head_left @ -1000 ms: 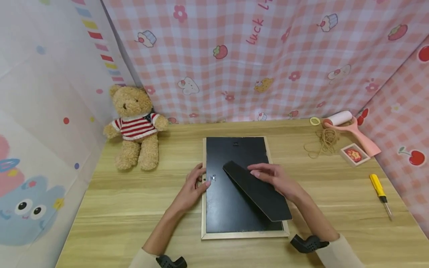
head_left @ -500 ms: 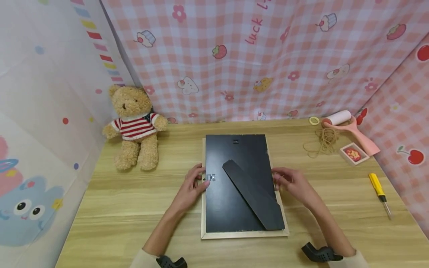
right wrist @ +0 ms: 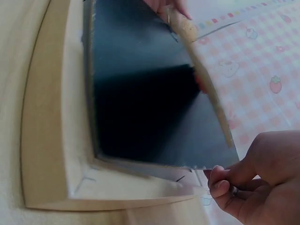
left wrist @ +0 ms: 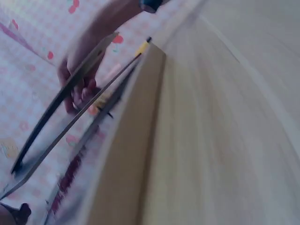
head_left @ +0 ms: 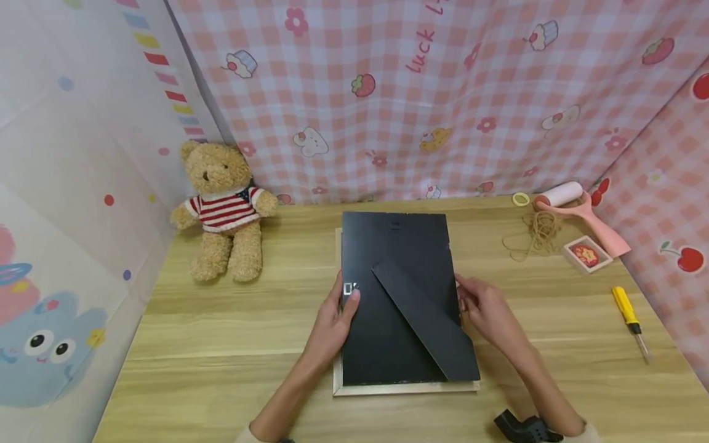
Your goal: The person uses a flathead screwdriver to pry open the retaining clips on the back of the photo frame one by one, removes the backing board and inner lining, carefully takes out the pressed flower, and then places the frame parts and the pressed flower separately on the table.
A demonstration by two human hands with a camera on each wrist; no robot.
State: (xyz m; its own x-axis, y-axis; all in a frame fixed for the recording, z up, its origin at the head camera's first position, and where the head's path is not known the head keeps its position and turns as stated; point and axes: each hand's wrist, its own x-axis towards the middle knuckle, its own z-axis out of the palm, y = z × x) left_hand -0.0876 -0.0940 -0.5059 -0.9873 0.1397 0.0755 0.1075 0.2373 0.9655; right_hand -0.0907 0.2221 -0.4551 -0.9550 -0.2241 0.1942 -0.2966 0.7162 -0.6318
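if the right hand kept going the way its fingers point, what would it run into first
Its fingers already grip the right edge of the black backing board, so the right hand, pointing left, would probably push further across that board; beyond it, the left hand holds the opposite edge.

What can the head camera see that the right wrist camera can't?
Only the head view shows the teddy bear, the yellow screwdriver, the pink lint roller, the rubber bands and the whole table. Only the right wrist view shows, close up, the gap where the black backing board is tilted up off the wooden frame. Both show the right hand and the left hand holding the board's edges.
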